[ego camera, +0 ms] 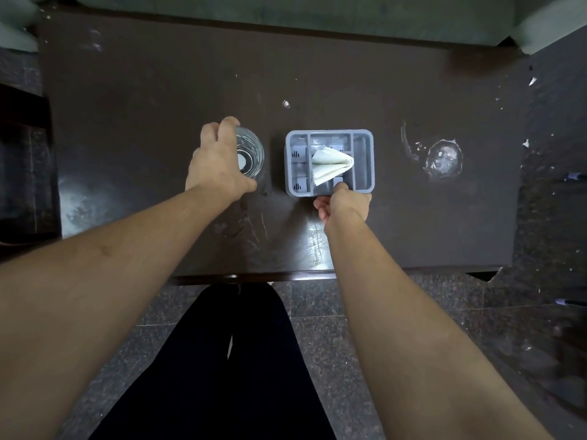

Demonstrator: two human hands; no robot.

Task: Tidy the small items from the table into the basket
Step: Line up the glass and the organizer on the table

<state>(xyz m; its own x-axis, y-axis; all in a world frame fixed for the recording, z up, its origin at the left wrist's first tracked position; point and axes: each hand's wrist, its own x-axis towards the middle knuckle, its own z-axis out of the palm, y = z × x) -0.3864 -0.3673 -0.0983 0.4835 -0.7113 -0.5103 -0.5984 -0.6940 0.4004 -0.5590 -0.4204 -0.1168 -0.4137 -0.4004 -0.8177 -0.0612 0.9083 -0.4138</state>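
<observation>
A grey plastic basket [362, 160] with several compartments stands in the middle of the dark table [158, 90]. A folded white napkin [332, 163] lies inside its middle compartment. My right hand [344, 203] grips the basket's near rim, with a fingertip hooked over the edge. Left of the basket stands a clear drinking glass [252, 154], upright. My left hand [216, 163] is wrapped around the glass from its left side, fingers curled over the far rim and thumb at the near side.
A round whitish stain [444, 158] marks the table to the right of the basket. A small pale speck [286, 103] lies behind it. The table's near edge [286, 274] is close to my legs; a tiled floor lies below.
</observation>
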